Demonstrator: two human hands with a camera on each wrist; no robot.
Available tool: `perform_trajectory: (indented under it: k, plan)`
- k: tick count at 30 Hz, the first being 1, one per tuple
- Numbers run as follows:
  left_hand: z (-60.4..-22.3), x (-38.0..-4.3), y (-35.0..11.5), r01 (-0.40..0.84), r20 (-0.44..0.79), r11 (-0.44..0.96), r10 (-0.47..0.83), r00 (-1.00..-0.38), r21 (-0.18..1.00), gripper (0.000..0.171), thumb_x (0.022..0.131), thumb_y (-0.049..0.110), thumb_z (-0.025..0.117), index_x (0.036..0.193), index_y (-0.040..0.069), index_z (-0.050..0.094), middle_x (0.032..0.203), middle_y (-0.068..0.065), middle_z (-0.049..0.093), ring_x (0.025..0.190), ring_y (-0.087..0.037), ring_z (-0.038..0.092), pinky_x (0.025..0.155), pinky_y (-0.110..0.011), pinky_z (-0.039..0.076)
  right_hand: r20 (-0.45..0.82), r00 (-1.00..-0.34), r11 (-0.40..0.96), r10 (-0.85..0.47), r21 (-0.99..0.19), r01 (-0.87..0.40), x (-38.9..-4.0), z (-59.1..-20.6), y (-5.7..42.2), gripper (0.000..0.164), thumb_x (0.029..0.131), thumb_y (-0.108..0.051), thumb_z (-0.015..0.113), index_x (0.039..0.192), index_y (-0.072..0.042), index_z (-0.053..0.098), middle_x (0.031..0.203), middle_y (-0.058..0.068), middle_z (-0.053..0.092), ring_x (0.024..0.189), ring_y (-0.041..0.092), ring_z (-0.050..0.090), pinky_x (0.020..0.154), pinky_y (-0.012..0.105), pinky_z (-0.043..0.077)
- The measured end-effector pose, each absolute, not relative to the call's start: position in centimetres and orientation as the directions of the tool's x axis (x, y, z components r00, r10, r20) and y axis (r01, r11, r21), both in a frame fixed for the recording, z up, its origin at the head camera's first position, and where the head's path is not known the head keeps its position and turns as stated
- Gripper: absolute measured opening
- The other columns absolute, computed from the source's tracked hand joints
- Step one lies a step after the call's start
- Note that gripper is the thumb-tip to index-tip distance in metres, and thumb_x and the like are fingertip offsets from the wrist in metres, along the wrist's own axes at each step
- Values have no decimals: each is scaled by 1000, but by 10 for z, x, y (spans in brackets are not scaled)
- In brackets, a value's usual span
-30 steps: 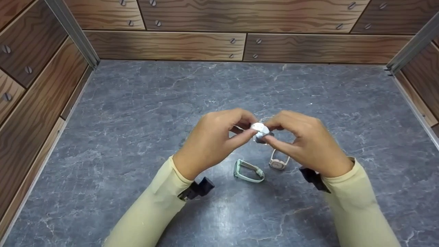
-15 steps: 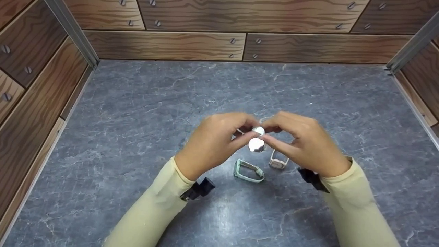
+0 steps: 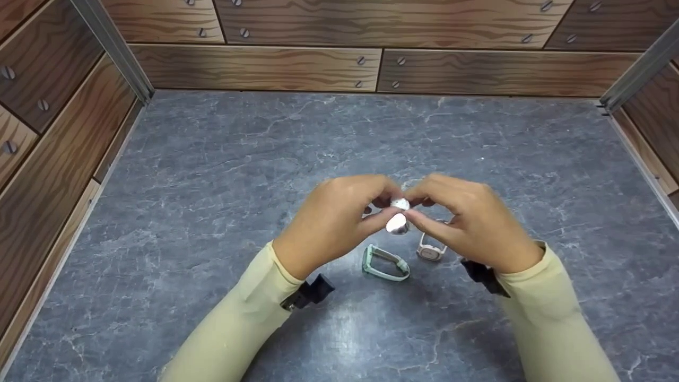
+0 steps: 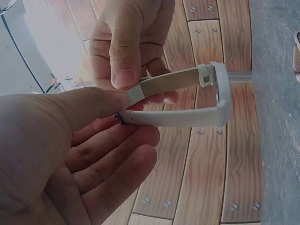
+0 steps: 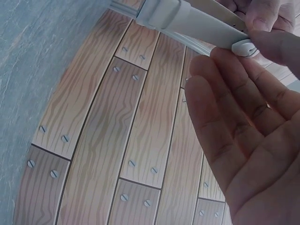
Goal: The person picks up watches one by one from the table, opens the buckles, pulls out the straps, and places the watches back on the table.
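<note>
A white wristwatch (image 3: 397, 225) is held up between both hands, its shiny face hanging below the fingertips in the head view. The left wrist view shows the strap (image 4: 178, 118) looped round, its two ends meeting at the fingers. My left hand (image 3: 337, 220) pinches the strap ends between thumb and fingers. With thumb and index finger, my right hand (image 3: 464, 220) pinches the strap from the other side, close against the left fingertips. In the right wrist view the buckle end (image 5: 244, 48) shows under the right thumb, while the other right fingers are extended.
A mint-green watch (image 3: 386, 277) lies on its side on the grey marbled tabletop (image 3: 254, 143), below the hands. Right of it lies a pale pinkish watch (image 3: 429, 253), partly hidden by the right hand. Wood-patterned walls (image 3: 297, 69) enclose the back and sides.
The white watch has turned, its face dropping from between the fingers to hang below them. Both hands have drawn slightly closer together. The two watches on the table have not moved.
</note>
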State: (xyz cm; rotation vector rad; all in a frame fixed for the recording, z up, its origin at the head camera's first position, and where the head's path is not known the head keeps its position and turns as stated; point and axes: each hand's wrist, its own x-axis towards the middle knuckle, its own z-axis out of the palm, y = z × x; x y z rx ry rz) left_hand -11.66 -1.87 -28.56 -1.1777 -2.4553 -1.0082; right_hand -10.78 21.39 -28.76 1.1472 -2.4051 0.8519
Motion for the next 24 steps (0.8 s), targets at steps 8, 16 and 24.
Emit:
perform_trajectory:
  k: [8, 16, 24]
  plan:
    - [-286, -118, -20, 762, 529, 384, 555, -642, 522, 8, 97, 13, 73, 105, 9, 72, 100, 1, 76, 88, -6, 72, 77, -15, 55, 408, -673, 561, -617, -372, -740, -109, -287, 222, 27, 89, -16, 84, 113, -15, 72, 104, -7, 71, 94, 7, 67, 79, 29, 59]
    - [-285, -119, -22, 738, 561, 332, 490, -667, 587, 5, 97, 6, 71, 102, 5, 70, 97, -2, 75, 85, -7, 72, 76, -13, 56, 293, -748, 658, -595, -356, -663, -110, -289, 226, 21, 89, -11, 82, 107, -15, 73, 99, -7, 72, 88, 7, 68, 76, 30, 59]
    - [-283, -120, -23, 713, 507, 362, 518, -689, 600, 11, 98, 9, 71, 109, 6, 72, 101, -1, 75, 86, -6, 72, 78, -13, 55, 372, -718, 620, -588, -362, -696, -111, -290, 224, 13, 93, -12, 79, 104, -17, 75, 96, -9, 71, 83, 4, 65, 70, 29, 59]
